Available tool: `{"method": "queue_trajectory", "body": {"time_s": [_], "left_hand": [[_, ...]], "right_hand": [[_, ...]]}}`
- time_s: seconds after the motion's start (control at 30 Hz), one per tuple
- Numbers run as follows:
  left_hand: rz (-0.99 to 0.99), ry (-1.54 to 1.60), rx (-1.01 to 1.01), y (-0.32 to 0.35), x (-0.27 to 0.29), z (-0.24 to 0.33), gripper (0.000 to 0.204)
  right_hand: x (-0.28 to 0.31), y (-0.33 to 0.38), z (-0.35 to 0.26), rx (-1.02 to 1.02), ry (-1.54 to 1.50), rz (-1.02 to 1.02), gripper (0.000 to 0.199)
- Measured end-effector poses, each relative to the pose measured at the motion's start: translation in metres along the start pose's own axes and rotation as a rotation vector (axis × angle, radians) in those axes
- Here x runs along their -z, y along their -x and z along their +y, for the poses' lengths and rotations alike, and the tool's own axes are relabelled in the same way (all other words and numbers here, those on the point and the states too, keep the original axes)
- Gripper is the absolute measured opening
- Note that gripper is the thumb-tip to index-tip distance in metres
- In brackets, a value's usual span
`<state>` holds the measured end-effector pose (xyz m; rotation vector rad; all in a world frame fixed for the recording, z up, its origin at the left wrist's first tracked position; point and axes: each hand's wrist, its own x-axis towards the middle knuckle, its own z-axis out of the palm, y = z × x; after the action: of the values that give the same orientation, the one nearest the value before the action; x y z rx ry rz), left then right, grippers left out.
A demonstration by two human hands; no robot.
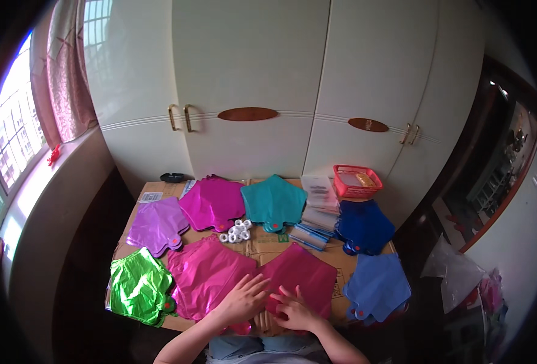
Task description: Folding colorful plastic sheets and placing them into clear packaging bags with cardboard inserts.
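Note:
My left hand (248,298) lies flat with fingers stretched over the right edge of a shiny pink stack of flat, star-like foil balloons (210,276). Beside it, my right hand (295,312) rests on a darker magenta foil balloon (305,273), its fingers apart and slightly bent. Neither hand visibly grips anything. Around them sit more flat foil stacks: bright green (136,282), lilac (155,224), purple-magenta (214,203), teal (274,201), dark blue (365,225) and light blue (377,285). Several small white rolls (237,231) are grouped behind the pink stack.
Cardboard (262,244) covers the table. Clear plastic packets (320,194) and blue-edged strips (309,236) lie between the teal and dark blue stacks. A red basket (357,182) stands at the back right, a black object (172,178) at the back left. White cabinets (250,60) rise behind.

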<state>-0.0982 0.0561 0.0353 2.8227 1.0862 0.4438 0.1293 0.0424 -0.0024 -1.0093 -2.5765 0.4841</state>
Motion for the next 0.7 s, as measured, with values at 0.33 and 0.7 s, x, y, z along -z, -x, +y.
{"method": "queue_trajectory", "body": {"time_s": [0.33, 0.7], "left_hand": [[-0.113, -0.07, 0.052, -0.043, -0.037, -0.008, 0.046], [0.21, -0.17, 0.033, -0.19, -0.045, -0.034, 0.011]], "right_hand": [[0.083, 0.081, 0.046, -0.49, 0.248, 0.348, 0.046], [0.069, 0.128, 0.08, -0.615, 0.33, 0.406, 0.023]]}}
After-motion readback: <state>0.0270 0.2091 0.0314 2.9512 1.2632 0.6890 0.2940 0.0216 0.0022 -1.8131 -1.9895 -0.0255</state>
